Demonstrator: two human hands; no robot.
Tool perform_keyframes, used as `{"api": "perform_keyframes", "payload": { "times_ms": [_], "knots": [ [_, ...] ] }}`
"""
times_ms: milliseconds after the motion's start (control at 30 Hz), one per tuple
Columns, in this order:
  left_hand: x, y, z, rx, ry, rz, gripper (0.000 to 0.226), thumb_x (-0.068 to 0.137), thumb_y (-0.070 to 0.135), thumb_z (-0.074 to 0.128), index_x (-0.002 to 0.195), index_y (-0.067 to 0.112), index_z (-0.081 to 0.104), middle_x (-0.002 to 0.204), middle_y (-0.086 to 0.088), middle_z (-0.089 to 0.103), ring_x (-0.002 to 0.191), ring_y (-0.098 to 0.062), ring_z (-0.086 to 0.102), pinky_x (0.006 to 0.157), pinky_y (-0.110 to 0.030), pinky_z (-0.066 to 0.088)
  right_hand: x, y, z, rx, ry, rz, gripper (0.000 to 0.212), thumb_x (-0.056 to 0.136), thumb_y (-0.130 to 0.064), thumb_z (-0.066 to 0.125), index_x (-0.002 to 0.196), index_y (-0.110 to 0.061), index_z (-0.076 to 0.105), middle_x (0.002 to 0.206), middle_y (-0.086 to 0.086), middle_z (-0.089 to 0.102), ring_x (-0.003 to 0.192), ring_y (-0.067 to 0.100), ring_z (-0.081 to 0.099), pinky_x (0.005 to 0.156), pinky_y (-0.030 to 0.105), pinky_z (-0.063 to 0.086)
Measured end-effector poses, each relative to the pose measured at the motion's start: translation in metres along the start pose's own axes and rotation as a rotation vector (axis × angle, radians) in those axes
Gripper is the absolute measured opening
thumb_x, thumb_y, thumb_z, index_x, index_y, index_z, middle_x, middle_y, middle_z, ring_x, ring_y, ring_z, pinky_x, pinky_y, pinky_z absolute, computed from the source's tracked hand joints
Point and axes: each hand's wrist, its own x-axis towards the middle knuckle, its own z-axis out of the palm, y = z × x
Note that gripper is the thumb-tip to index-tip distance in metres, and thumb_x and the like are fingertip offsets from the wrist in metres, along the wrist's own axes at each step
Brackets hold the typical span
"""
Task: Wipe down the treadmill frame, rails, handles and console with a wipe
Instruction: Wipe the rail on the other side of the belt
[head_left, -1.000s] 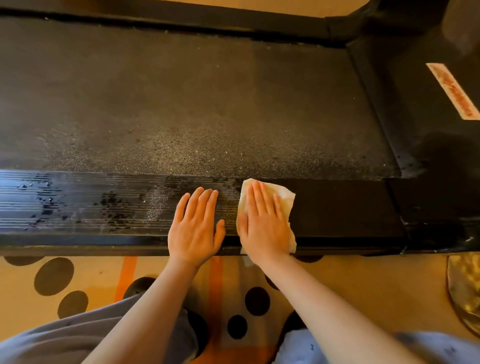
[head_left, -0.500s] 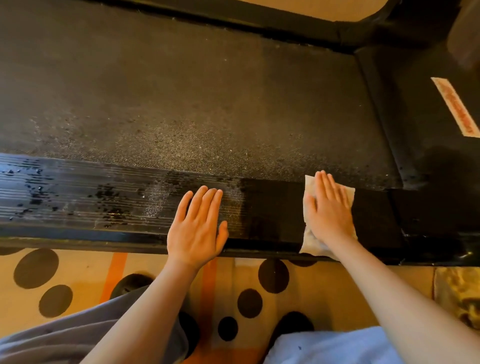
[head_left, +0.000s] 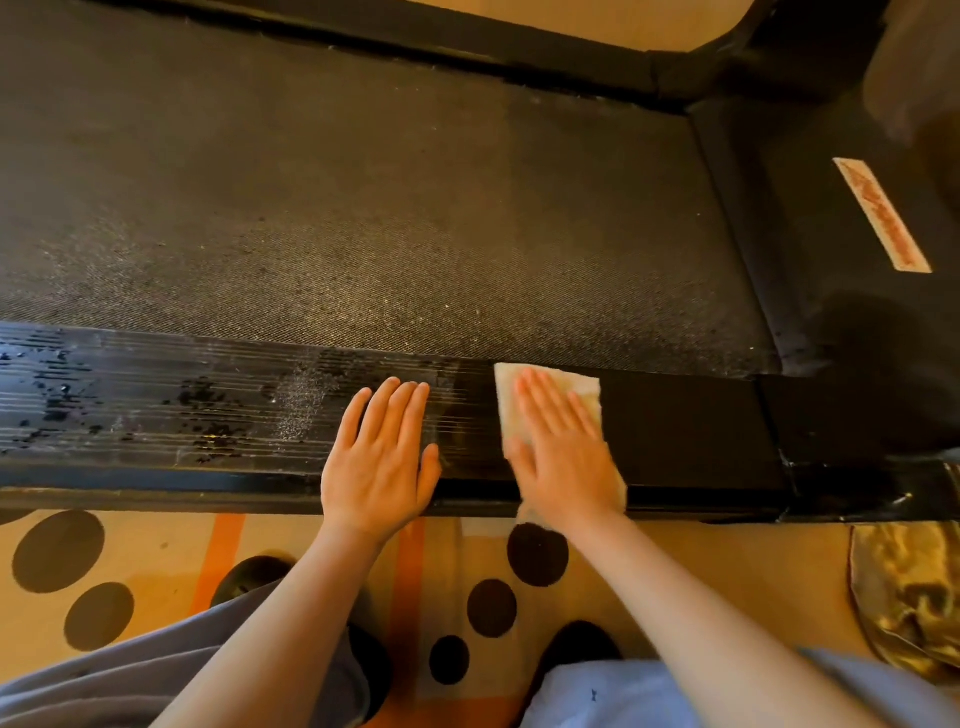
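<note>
The right hand (head_left: 563, 452) lies flat on the wipe (head_left: 587, 389) with straight fingers. It pushes the wipe down on the near side rail (head_left: 685, 431) of the treadmill. A flat hand makes more of the wipe touch the rail, so I think that is why it is held that way. The left hand (head_left: 382, 457) lies flat and bare on the same rail, just beside the other hand, with its fingers close together. It is likely there to keep the person steady while leaning in. Wet spots (head_left: 208, 410) and dust show on the ribbed part to the left, so that part probably needs wiping too.
</note>
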Motion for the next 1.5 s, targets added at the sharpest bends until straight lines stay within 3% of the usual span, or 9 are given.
{"api": "perform_keyframes", "payload": {
  "times_ms": [100,233,500,733,833,967,1133,1267,1500],
  "knots": [
    [-0.001,0.000,0.002,-0.001,0.009,0.011,0.057,0.093,0.035,0.034,0.137,0.001,0.048,0.134,-0.016,0.056,0.131,-0.033,0.046,0.113,-0.047,0.027,-0.001,0.032,-0.004,0.039,0.029,0.137,0.062,0.097,-0.044,0.014,0.153,-0.018,0.017,0.161,-0.002,0.012,0.148,0.009,0.003,0.122,0.036,0.005],
    [-0.001,-0.002,0.002,-0.007,0.008,0.021,0.056,0.093,0.035,0.035,0.137,0.002,0.047,0.134,-0.015,0.056,0.131,-0.032,0.046,0.113,-0.047,0.028,-0.007,0.011,0.006,0.080,0.171,0.299,0.058,0.098,-0.037,0.020,0.149,-0.012,0.032,0.156,0.006,0.029,0.147,0.018,0.020,0.120,0.043,0.019],
    [0.000,-0.001,-0.008,-0.108,-0.028,0.002,0.051,0.096,0.031,0.034,0.136,0.004,0.049,0.136,-0.014,0.054,0.133,-0.029,0.042,0.114,-0.041,0.022,0.006,-0.074,0.016,0.098,0.133,0.204,0.056,0.097,-0.035,0.025,0.146,-0.010,0.038,0.153,0.011,0.034,0.145,0.025,0.025,0.116,0.047,0.026],
    [0.006,0.037,-0.024,-0.183,0.031,0.151,0.048,0.098,0.030,0.036,0.134,0.002,0.051,0.140,-0.014,0.052,0.137,-0.027,0.038,0.117,-0.039,0.020,-0.017,-0.029,-0.011,0.510,0.125,0.044,0.055,0.100,-0.037,0.018,0.152,-0.021,0.024,0.160,-0.006,0.016,0.147,0.003,0.003,0.121,0.028,0.005],
    [0.013,0.074,-0.016,-0.146,-0.053,0.304,0.053,0.100,0.034,0.033,0.140,0.002,0.046,0.148,-0.015,0.043,0.142,-0.028,0.031,0.119,-0.038,0.018,-0.030,0.003,-0.017,0.513,0.247,0.155,0.050,0.101,-0.032,0.020,0.148,-0.020,0.034,0.157,-0.006,0.025,0.147,0.004,0.011,0.120,0.029,0.009],
    [0.013,0.092,0.006,-0.080,-0.185,0.108,0.063,0.102,0.044,0.019,0.149,0.003,0.027,0.157,-0.015,0.021,0.147,-0.027,0.019,0.119,-0.044,0.017,-0.050,0.055,-0.013,0.429,0.344,0.309,0.049,0.101,-0.032,0.022,0.140,-0.016,0.047,0.151,-0.001,0.039,0.145,0.010,0.022,0.119,0.037,0.021],
    [0.020,0.109,0.022,0.004,-0.222,0.096,0.067,0.101,0.043,0.010,0.148,-0.001,0.027,0.156,-0.019,0.022,0.146,-0.031,0.018,0.119,-0.046,0.020,-0.058,0.083,0.000,0.354,0.432,0.366,0.046,0.099,-0.029,0.027,0.127,-0.010,0.058,0.138,0.006,0.054,0.137,0.021,0.040,0.111,0.044,0.036],
    [0.037,0.156,0.026,-0.005,-0.231,0.169,0.071,0.100,0.052,0.008,0.151,0.004,0.023,0.157,-0.018,0.021,0.147,-0.031,0.015,0.120,-0.044,0.008,-0.046,0.086,0.002,0.313,0.447,0.349,0.044,0.099,-0.027,0.029,0.125,-0.010,0.059,0.134,0.007,0.057,0.134,0.023,0.044,0.109,0.044,0.038],
    [0.037,0.150,0.026,0.009,-0.243,0.235,0.066,0.101,0.051,0.007,0.152,0.013,0.023,0.158,-0.015,0.020,0.148,-0.028,0.014,0.121,-0.044,0.015,-0.027,0.074,0.001,0.359,0.494,0.409,0.042,0.099,-0.027,0.030,0.121,-0.010,0.060,0.132,0.007,0.058,0.132,0.022,0.045,0.108,0.040,0.036]
  ]
}}
